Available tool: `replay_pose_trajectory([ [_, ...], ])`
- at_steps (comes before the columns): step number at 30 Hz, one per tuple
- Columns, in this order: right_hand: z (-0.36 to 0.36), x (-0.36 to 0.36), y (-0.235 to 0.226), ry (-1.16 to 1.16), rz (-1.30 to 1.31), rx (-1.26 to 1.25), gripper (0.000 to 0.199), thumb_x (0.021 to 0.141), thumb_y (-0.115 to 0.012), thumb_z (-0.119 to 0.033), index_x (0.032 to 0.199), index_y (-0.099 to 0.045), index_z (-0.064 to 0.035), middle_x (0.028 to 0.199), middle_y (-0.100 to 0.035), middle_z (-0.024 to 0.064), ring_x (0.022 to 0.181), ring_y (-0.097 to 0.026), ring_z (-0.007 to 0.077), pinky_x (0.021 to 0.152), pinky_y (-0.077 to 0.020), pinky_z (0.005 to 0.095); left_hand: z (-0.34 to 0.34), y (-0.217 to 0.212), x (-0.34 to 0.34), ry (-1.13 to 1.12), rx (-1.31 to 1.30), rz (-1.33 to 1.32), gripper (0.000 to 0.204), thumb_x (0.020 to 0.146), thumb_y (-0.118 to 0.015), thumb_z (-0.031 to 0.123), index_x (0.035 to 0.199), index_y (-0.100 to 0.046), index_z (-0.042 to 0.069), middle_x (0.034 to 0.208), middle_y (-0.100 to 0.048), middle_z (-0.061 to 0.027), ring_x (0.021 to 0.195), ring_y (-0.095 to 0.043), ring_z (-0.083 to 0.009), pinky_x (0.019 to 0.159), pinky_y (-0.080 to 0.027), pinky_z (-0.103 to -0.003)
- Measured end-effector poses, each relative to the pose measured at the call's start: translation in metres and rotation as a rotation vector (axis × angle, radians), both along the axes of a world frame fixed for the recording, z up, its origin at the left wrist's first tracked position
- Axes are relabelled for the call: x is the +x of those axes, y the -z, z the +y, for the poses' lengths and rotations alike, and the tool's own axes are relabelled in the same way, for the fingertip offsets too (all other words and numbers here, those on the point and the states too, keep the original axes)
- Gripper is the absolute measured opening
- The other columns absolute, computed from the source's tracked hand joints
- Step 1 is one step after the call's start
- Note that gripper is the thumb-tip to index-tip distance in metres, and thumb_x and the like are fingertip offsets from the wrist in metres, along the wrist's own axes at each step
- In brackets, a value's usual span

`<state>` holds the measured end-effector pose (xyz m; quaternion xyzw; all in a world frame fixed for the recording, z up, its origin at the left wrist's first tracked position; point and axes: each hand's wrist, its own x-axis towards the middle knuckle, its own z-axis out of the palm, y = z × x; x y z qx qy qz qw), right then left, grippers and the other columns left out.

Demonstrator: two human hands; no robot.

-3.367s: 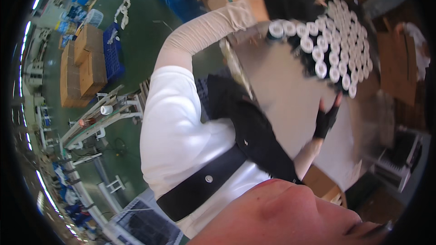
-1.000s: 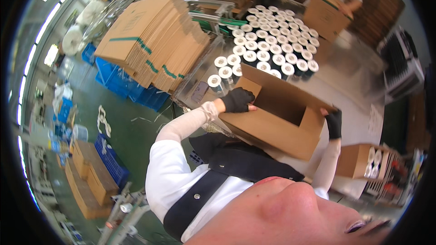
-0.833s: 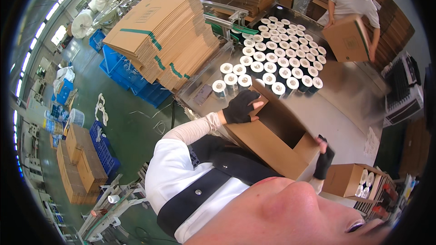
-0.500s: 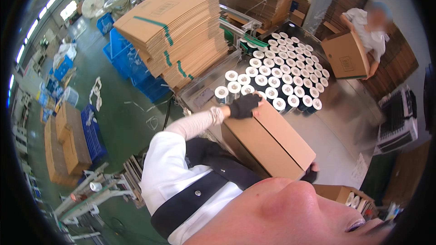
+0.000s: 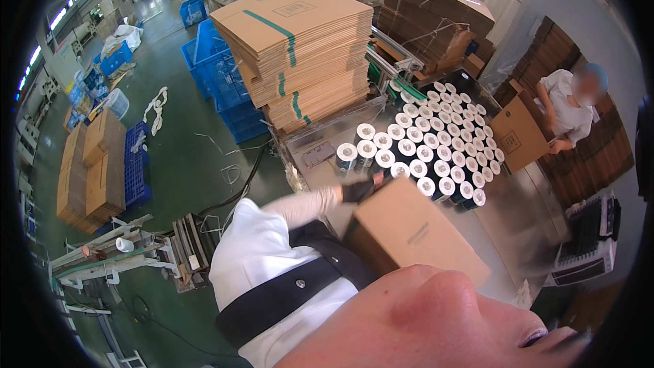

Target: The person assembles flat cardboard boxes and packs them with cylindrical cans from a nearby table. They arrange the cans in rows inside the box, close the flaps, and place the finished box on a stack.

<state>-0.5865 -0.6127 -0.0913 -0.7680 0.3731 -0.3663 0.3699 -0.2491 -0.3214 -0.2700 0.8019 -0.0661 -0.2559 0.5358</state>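
A brown cardboard box (image 5: 419,232) is tilted at the near edge of the metal table, its top side plain but for faint print. My left hand (image 5: 360,191), in a black fingerless glove, grips the box at its far left corner; motion blurs it and part of the fingers is hidden. My right hand does not show; the box and my face cover that side. Beyond the box stand many dark rolls with white ends (image 5: 424,153), upright in close rows on the table.
A tall stack of flat cartons (image 5: 320,48) rises at the table's left, beside blue crates (image 5: 225,88). Across the table a person in white (image 5: 569,105) holds an open carton (image 5: 519,133). A white-and-black machine (image 5: 582,242) is at right. Boxes (image 5: 99,170) and a metal frame (image 5: 122,249) stand at left.
The box has turned and tipped, its seamed side giving way to a printed one. My right hand, seen at the box's near corner before, has gone out of sight. My view has shifted.
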Motion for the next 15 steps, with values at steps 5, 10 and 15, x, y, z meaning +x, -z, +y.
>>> replay_pose_trajectory([
  [5,0.028,0.011,-0.072,-0.230,-0.122,0.005,0.028,0.090,-0.047,-0.011,0.112,-0.055,0.0033,0.111,-0.059,0.0111,0.100,-0.055,0.0208,0.091,-0.0409,0.0329,-0.032,0.043,-0.084,0.211,0.246,0.075,0.051,0.086,-0.053,0.044,0.117,-0.056,0.004,0.111,-0.061,-0.0130,0.101,-0.057,-0.0232,0.088,-0.042,-0.035],
  [10,0.090,0.102,-0.020,-0.468,0.156,0.021,0.025,0.085,-0.056,-0.009,0.109,-0.059,-0.0019,0.092,-0.064,0.0115,0.086,-0.059,0.0171,0.079,-0.0443,0.0279,-0.111,-0.051,-0.059,0.309,-0.460,0.155,0.061,0.083,-0.059,0.045,0.121,-0.050,-0.002,0.091,-0.061,-0.0114,0.080,-0.058,-0.0165,0.073,-0.046,-0.029],
  [15,0.111,0.126,0.028,-1.051,0.048,0.420,0.028,0.084,-0.061,-0.015,0.109,-0.059,-0.0020,0.093,-0.064,0.0104,0.088,-0.059,0.0191,0.082,-0.0439,0.0289,-0.093,-0.132,-0.062,0.424,0.265,-0.467,0.090,0.077,-0.060,0.036,0.141,-0.010,-0.003,0.103,-0.058,-0.0272,0.092,-0.060,-0.0362,0.078,-0.047,-0.042],
])
